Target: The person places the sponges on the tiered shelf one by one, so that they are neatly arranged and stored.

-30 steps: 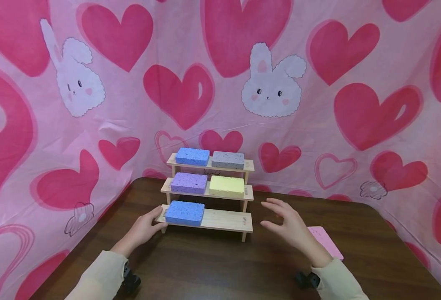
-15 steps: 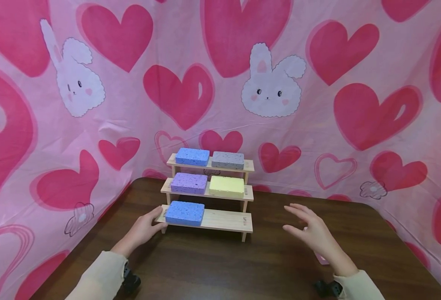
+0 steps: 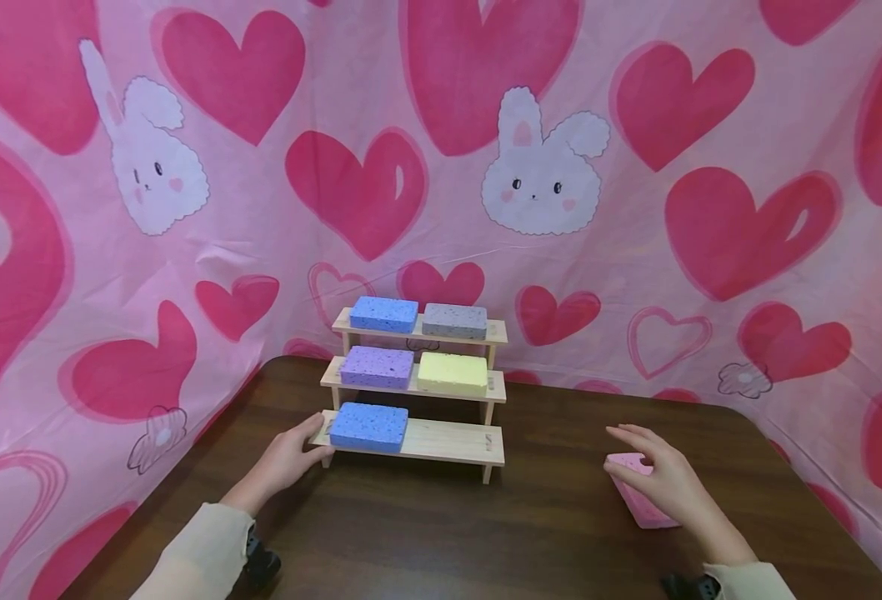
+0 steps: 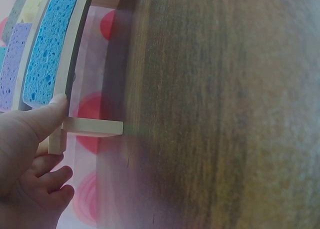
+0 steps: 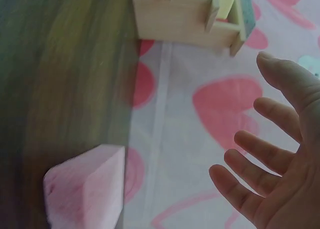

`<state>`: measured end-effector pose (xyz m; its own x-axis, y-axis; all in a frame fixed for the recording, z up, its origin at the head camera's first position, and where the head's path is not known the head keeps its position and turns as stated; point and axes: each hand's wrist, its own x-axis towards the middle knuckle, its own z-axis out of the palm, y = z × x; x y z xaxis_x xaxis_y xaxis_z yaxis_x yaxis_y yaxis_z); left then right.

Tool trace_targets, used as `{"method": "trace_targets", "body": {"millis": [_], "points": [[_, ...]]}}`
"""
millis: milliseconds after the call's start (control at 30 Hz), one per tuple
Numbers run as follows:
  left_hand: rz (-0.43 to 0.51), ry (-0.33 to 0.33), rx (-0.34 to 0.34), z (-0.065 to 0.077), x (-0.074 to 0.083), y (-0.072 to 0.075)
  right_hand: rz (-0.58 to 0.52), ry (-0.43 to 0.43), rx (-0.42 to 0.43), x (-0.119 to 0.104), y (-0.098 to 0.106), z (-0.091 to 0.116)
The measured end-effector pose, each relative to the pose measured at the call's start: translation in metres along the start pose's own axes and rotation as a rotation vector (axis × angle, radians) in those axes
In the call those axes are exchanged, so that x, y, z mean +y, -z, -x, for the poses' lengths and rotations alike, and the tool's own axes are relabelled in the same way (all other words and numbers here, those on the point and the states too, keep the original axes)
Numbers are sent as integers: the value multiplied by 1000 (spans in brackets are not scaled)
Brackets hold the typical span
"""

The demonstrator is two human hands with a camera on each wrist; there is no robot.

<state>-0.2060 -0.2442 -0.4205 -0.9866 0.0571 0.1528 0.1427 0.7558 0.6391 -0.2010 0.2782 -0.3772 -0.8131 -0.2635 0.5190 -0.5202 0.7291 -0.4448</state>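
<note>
A three-step wooden rack (image 3: 456, 442) stands on the table. My left hand (image 3: 285, 460) holds the left end of its lowest step, thumb at the front edge and fingers curled beneath in the left wrist view. Beside that thumb lies a blue sponge (image 4: 52, 49) on the same step. My right hand (image 3: 662, 471) hovers over a pink sponge (image 3: 639, 500) on the table to the right, hiding part of it. In the right wrist view the fingers are spread and apart from the pink sponge (image 5: 92, 189).
On the middle step sit a purple sponge (image 3: 376, 367) and a yellow sponge (image 3: 453, 374). Another blue sponge (image 3: 383, 313) and a grey sponge (image 3: 454, 321) lie on the top step. A pink heart-patterned cloth (image 3: 441, 217) rises behind the dark wooden table (image 3: 411, 542).
My right hand has moved right and slightly down, away from the rack to above the pink sponge. The left hand keeps its place on the rack.
</note>
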Motion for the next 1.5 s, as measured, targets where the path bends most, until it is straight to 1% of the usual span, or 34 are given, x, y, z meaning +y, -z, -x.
{"method": "trace_targets", "body": {"millis": [133, 233, 367, 533, 633, 867, 1167, 1367, 1500], "points": [[1, -4, 1, 0, 0, 1, -14, -19, -5, 9, 1, 6], [-4, -10, 4, -1, 0, 1, 3, -34, -3, 14, 1, 10], [-5, -9, 3, 0, -1, 1, 12, -77, -13, 21, 2, 16], [-8, -12, 4, 0, -2, 1, 26, -97, -31, 34, 1, 22], [-12, -14, 4, 0, -2, 1, 48, -96, -51, 41, -1, 25], [-5, -6, -2, 0, -1, 0, 58, -84, -124, 56, -4, 32], [-2, -6, 0, -1, -1, 0, 112, -88, -179, 63, -6, 38], [-8, -7, 1, -1, -1, 0, 104, -124, -236, 64, -6, 40], [-11, -8, 2, -1, -1, 0, 89, -122, -244, 65, -6, 40]]}}
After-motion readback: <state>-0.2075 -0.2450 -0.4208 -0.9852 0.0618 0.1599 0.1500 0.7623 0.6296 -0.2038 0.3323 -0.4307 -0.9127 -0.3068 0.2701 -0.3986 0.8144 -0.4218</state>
